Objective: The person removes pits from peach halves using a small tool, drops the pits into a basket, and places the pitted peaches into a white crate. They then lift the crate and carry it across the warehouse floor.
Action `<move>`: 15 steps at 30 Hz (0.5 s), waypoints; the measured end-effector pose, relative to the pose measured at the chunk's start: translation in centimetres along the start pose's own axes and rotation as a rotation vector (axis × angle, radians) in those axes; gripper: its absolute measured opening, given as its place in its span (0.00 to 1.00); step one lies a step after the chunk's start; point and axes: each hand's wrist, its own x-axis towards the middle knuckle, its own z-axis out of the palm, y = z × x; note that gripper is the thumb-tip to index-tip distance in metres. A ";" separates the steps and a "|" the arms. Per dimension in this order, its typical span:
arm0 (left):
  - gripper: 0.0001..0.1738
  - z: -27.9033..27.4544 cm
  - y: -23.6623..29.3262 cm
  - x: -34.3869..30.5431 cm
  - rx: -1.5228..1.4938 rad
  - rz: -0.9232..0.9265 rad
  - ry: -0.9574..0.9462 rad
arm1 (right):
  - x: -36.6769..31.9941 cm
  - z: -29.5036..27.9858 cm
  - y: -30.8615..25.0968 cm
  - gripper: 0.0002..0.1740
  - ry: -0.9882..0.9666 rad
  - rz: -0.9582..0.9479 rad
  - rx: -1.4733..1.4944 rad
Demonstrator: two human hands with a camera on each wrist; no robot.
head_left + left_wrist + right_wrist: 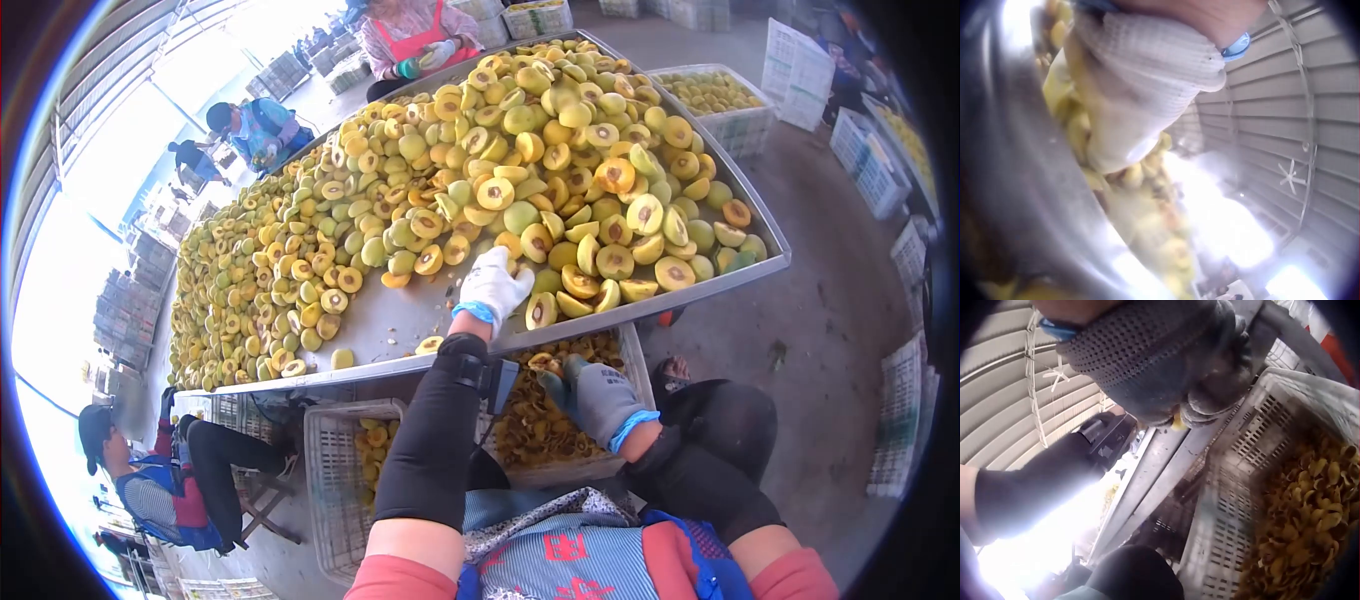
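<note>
Fruit piece (543, 362) pinched between thumb and fingertips of the right hand (603, 398), in a grey glove, over the crate (1216, 519) of brownish pieces (1297, 531) and near the table's metal rim (700, 292). Probably slick, so best held by light, even pressure from the finger pads, without squeezing the flesh. Left hand (493, 288), in a white glove, at the near side of the heap of cut fruit (590, 150), against the closest halves; cannot tell whether fingers spread, pressed together or pinching anything (blurred at the wrist, half hidden from above). Better to lift from the edge of the heap than to dig underneath, for fear of a slide over the rim.
</note>
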 end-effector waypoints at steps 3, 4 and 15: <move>0.21 1.1 -3.2 -0.1 -0.287 -0.076 -0.052 | -0.1 -0.3 -0.2 0.23 0.042 -0.091 0.052; 0.24 -0.4 -2.9 -1.6 -0.374 -0.154 -0.120 | -0.3 -0.7 -0.6 0.22 0.077 -0.115 0.092; 0.16 -5.7 3.8 -12.6 -1.569 -0.139 -0.108 | 0.4 -0.1 -3.5 0.18 0.183 -0.320 0.707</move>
